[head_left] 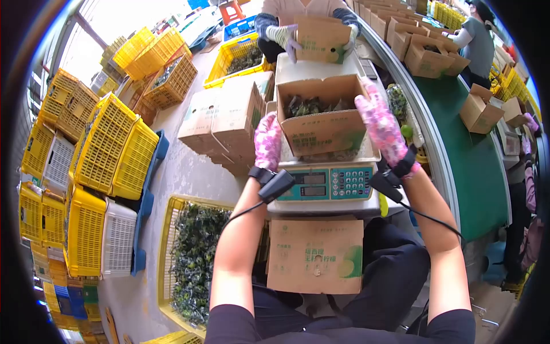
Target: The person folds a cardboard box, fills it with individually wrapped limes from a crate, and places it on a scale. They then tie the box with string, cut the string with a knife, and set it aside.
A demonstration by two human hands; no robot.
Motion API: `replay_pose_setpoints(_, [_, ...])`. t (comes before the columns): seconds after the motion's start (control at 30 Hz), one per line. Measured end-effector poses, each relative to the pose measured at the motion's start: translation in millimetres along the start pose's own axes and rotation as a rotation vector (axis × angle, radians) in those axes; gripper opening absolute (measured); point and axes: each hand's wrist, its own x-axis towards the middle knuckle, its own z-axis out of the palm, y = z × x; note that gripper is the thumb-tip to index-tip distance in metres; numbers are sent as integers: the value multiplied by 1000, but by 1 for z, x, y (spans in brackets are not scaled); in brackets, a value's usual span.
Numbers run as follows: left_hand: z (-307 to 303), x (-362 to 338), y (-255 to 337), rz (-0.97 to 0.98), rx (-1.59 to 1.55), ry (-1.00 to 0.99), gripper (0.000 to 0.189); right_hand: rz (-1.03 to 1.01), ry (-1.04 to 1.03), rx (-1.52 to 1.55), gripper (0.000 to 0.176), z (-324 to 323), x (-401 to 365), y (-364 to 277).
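An uncapped cardboard box with green print sits on the pan of a weighing scale. Inside it are dark, shiny wrapped pieces. My left hand, in a pink patterned glove, presses against the box's left side. On the right side, my right hand, gloved alike, lies along the wall with its fingers near the top edge. The box is held between both hands. A flat printed cardboard piece rests over my lap, below the scale's keypad.
A yellow crate of dark wrapped pieces stands at my left. Closed cartons are stacked beyond it. Opposite, a co-worker's gloved hands hold another box. A green conveyor runs along the right. Yellow crates are piled far left.
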Motion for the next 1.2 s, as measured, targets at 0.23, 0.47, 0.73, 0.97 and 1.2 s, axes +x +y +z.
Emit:
replay_pose_setpoints(0.23, [-41, -2, 69, -273, -165, 19, 38, 371, 125, 644, 47, -70, -9, 11])
replay_pose_setpoints(0.47, [-46, -17, 86, -344, -141, -64, 39, 342, 38, 476, 39, -85, 11, -12])
replay_pose_setpoints(0.73, [-43, -18, 90, -357, -141, -128, 52, -24, -403, -229, 32, -70, 77, -52])
replay_pose_setpoints(0.97, [-20, -21, 85, -482, -263, -267, 70, 414, -804, 768, 42, -94, 108, 32])
replay_pose_setpoints(1.2, [-1, -14, 84, -575, -155, -619, 48, 702, -541, 831, 47, -8, 24, 84])
